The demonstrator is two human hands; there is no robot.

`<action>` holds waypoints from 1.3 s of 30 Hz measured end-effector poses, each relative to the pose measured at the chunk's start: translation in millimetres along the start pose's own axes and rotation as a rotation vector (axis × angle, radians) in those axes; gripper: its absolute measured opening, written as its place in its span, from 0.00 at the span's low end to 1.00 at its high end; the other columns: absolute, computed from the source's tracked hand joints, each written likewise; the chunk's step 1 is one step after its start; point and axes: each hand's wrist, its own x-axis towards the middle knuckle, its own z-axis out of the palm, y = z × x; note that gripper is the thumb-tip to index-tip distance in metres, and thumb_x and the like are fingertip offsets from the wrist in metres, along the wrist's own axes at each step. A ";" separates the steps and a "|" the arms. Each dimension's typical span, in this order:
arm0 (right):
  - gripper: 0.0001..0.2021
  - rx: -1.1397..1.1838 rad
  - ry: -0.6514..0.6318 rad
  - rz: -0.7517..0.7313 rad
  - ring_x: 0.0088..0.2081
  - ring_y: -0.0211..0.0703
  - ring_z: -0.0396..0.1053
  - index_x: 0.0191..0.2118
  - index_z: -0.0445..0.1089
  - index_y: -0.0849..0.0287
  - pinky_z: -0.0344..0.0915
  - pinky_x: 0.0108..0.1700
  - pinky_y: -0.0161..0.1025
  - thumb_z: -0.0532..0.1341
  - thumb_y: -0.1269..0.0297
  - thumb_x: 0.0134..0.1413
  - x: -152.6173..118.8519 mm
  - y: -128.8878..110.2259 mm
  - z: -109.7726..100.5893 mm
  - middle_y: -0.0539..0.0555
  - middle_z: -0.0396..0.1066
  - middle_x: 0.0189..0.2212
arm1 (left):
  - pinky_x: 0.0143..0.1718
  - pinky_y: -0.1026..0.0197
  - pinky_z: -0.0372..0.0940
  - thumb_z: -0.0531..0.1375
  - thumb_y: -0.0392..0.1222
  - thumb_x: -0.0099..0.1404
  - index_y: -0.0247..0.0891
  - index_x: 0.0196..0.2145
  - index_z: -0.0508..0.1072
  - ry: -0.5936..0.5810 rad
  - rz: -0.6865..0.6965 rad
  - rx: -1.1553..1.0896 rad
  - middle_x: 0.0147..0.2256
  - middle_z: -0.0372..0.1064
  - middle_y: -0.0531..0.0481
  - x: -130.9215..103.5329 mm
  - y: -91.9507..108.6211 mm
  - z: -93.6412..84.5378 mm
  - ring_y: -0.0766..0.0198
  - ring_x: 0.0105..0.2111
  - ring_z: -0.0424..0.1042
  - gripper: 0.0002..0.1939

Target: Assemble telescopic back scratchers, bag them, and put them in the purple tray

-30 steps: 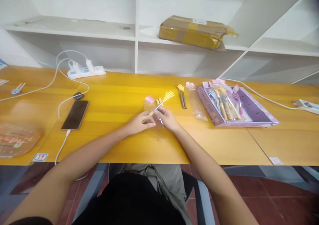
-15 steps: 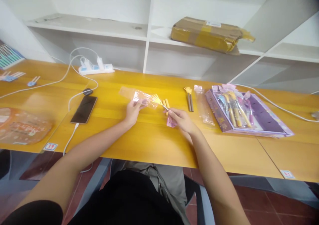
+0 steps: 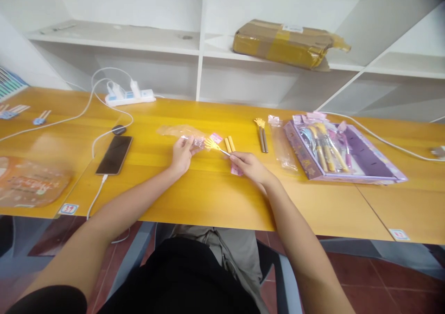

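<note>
My left hand (image 3: 181, 157) pinches a clear plastic bag (image 3: 184, 131) that has a pink label (image 3: 216, 137) near its right end. My right hand (image 3: 251, 165) is closed on the thin metal rod of a back scratcher (image 3: 211, 144) with a yellow hand-shaped head. The head points left and lies close to the bag's right end; whether it is inside cannot be made out. Just behind my right fingers, two yellow sticks (image 3: 229, 143) lie side by side. A pink piece (image 3: 236, 169) shows under my right hand.
Two hand-shaped pieces with dark handles (image 3: 262, 137) and a flat clear sleeve (image 3: 283, 142) lie to the right. Beyond stands a purple box (image 3: 377, 165) with packaged items. On the left are a phone (image 3: 114, 155), a power strip (image 3: 130, 98), cables and an orange bag (image 3: 33, 182).
The back scratcher's head has moved slightly left, away from the two yellow sticks. The bag has turned in my left hand, and its pink label now shows on the right. The view has shifted a little.
</note>
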 end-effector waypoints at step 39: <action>0.29 0.538 -0.172 0.004 0.30 0.35 0.72 0.57 0.78 0.54 0.61 0.25 0.32 0.80 0.61 0.48 -4.0 -13.9 -3.2 0.57 0.84 0.46 | 0.34 0.66 0.76 0.71 0.51 0.71 0.38 0.37 0.75 -0.003 -0.176 -0.081 0.37 0.84 0.49 2.9 12.4 2.9 0.67 0.29 0.81 0.15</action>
